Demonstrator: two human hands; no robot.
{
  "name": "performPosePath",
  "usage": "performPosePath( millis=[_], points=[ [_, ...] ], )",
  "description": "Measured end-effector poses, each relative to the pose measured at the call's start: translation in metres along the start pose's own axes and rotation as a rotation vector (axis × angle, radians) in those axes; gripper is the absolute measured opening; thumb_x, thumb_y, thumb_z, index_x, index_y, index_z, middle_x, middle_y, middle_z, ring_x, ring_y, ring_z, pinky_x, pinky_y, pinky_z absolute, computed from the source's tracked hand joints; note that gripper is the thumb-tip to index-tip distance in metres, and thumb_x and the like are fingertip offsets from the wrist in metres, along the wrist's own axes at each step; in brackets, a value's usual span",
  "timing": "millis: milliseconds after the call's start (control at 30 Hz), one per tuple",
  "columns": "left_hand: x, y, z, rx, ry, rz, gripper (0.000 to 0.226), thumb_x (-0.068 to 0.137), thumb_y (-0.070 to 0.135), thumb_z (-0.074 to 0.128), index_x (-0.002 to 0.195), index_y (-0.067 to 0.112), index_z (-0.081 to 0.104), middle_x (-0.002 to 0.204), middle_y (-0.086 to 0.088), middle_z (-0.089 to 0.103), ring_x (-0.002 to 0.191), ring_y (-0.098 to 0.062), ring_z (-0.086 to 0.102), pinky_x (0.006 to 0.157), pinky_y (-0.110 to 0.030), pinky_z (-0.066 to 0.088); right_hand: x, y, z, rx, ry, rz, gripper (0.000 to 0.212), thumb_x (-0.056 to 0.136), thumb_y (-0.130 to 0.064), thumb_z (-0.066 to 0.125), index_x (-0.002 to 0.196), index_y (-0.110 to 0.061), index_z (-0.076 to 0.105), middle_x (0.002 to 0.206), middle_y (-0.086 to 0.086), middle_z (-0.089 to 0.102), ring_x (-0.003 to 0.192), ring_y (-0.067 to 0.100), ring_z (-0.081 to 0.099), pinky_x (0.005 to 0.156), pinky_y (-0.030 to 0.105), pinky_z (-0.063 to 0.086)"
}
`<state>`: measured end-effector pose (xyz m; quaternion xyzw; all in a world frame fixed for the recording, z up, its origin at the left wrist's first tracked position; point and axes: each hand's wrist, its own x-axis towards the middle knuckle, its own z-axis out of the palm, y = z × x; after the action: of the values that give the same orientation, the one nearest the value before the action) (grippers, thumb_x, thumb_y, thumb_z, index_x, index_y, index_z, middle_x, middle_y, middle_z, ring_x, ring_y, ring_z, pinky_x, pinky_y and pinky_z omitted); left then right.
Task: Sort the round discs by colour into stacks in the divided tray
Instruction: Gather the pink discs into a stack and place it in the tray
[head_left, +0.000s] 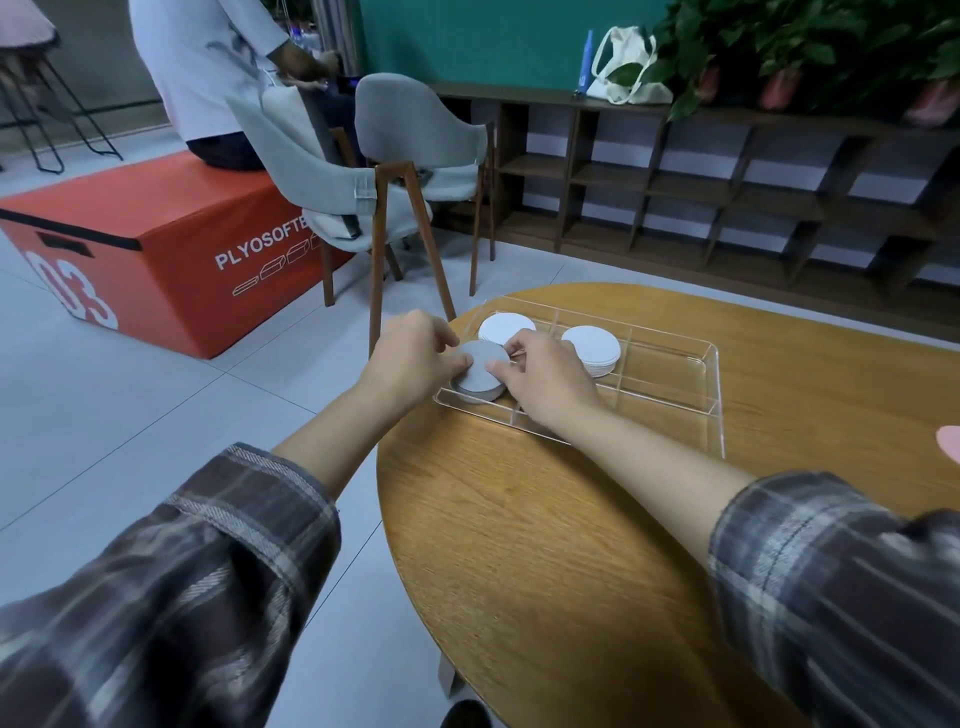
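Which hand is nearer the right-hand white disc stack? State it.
Right. The right hand lies just left of the white disc stack; the left hand is farther left, across the grey disc stack both hold.

Grey disc stack, plaid sleeve, orange box

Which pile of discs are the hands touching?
The grey pile in the tray's near left corner: left hand and right hand pinch it. The far-left white pile and the middle white pile lie farther back.
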<state>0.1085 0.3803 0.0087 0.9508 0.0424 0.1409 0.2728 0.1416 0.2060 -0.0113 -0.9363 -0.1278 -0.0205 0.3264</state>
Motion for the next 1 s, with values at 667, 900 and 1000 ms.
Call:
performPosePath(
  millis=[667,900,1000],
  points=[
    [-0.043,0.103,0.001,0.154,-0.183,0.501,0.043,0.090,0.038,0.072,0.131,0.026,0.064,0.117,0.009,0.066,0.098,-0.004,0.059,0.087,-0.027,0.052,-0.087,0.075,-0.101,0.194,0.081,-0.108,0.031,0.091,-0.028,0.071,0.121,-0.032,0.062,0.094,-0.012,0.066,0.070,-0.009,0.050,0.071,0.022,0.038],
    [-0.070,0.191,0.030,0.097,-0.266,0.611,0.044,0.089,0.040,0.078,0.127,0.021,0.067,0.112,0.013,0.063,0.099,-0.009,0.062,0.088,-0.030,0.053,-0.149,0.136,-0.164,0.184,0.218,-0.059,0.028,0.090,-0.033,0.074,0.115,-0.031,0.063,0.090,-0.012,0.065,0.063,0.000,0.053,0.067,0.021,0.039],
    [-0.078,0.227,0.049,0.111,-0.316,0.677,0.047,0.089,0.043,0.078,0.128,0.020,0.067,0.119,0.005,0.067,0.099,-0.011,0.063,0.089,-0.031,0.052,-0.174,0.160,-0.189,0.175,0.239,-0.027,0.027,0.091,-0.031,0.073,0.116,-0.030,0.064,0.092,-0.012,0.065,0.066,0.003,0.053,0.067,0.020,0.039]
  ],
)
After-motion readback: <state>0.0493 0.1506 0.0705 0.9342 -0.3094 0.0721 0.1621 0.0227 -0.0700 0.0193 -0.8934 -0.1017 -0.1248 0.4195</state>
